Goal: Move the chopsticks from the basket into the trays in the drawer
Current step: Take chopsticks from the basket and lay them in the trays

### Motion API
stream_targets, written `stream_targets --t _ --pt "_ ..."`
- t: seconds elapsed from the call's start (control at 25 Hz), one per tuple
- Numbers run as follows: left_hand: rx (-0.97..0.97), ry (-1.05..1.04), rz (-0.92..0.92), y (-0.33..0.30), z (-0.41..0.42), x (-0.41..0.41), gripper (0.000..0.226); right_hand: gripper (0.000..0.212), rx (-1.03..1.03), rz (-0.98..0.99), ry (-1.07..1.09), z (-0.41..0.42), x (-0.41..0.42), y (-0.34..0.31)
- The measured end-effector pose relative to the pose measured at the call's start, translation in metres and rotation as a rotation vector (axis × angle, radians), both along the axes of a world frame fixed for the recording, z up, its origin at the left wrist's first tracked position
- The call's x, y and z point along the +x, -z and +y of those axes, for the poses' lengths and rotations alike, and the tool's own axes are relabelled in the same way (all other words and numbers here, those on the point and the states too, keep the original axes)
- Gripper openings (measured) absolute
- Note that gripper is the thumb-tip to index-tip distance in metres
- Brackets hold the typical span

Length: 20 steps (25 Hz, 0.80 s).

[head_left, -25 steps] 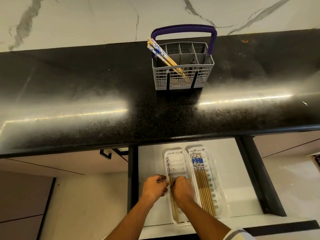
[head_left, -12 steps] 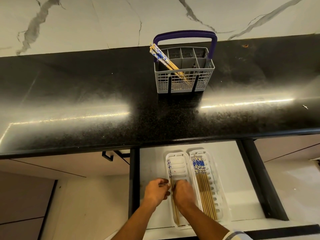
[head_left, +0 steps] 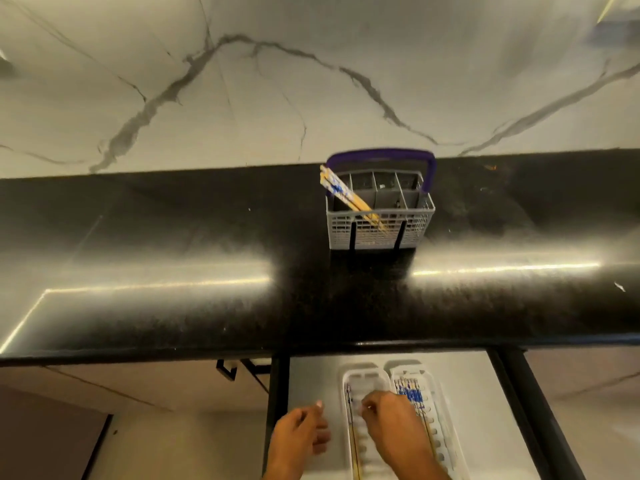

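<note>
Lower frame: right hand [head_left: 394,424] over left tray [head_left: 360,379], grip unclear; left hand [head_left: 299,436] loosely open, empty, at drawer [head_left: 311,382] left edge; basket [head_left: 379,230] mid-counter, well apart.

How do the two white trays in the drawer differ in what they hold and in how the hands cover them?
The right tray holds a full row of chopsticks; the left tray shows only a pair along its left side, with the rest bare. The right hand lies mainly over the left tray and covers only the inner edge of the right tray. The left hand is off both. Both trays are white, ribbed and parallel in the drawer.
</note>
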<state>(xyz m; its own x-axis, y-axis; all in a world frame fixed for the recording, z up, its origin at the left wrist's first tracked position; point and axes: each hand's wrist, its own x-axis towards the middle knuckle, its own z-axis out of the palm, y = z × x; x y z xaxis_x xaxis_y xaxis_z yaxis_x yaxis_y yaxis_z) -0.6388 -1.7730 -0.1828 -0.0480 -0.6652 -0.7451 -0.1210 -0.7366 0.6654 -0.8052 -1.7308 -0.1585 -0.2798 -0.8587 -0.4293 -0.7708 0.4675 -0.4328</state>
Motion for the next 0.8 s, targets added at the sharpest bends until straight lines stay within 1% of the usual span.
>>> stream_targets --t 0.04,0.12,0.24,0.36,0.48,0.56,0.68,0.8 --pt "-0.021 -0.026 0.038 -0.015 -0.011 0.001 0.033 0.016 -0.049 -0.014 -0.005 -0.012 -0.009 -0.027" --pt "-0.119 -0.037 0.118 -0.053 -0.039 -0.005 0.034 0.017 -0.224 -0.023 0.006 -0.041 -0.027 -0.081" --pt "-0.371 -0.054 0.215 -0.124 -0.092 -0.026 0.031 0.015 -0.523 -0.046 0.057 -0.09 -0.046 -0.153" --pt "-0.588 -0.043 0.225 -0.184 -0.155 -0.044 0.025 0.016 -0.676 -0.028 0.042 -0.138 -0.06 -0.204" --pt "-0.722 0.044 0.101 -0.221 -0.219 -0.059 0.014 0.021 -0.685 0.002 -0.013 -0.189 -0.07 -0.235" --pt "-0.759 0.106 -0.013 -0.23 -0.253 -0.069 0.015 0.024 -0.657 0.073 -0.073 -0.223 -0.075 -0.24" --pt "-0.734 0.175 -0.106 -0.23 -0.283 -0.085 0.02 0.026 -0.535 0.165 -0.168 -0.264 -0.083 -0.237" --pt "-0.685 0.247 -0.125 -0.228 -0.293 -0.099 0.021 0.027 -0.404 0.198 -0.274 -0.289 -0.09 -0.225"
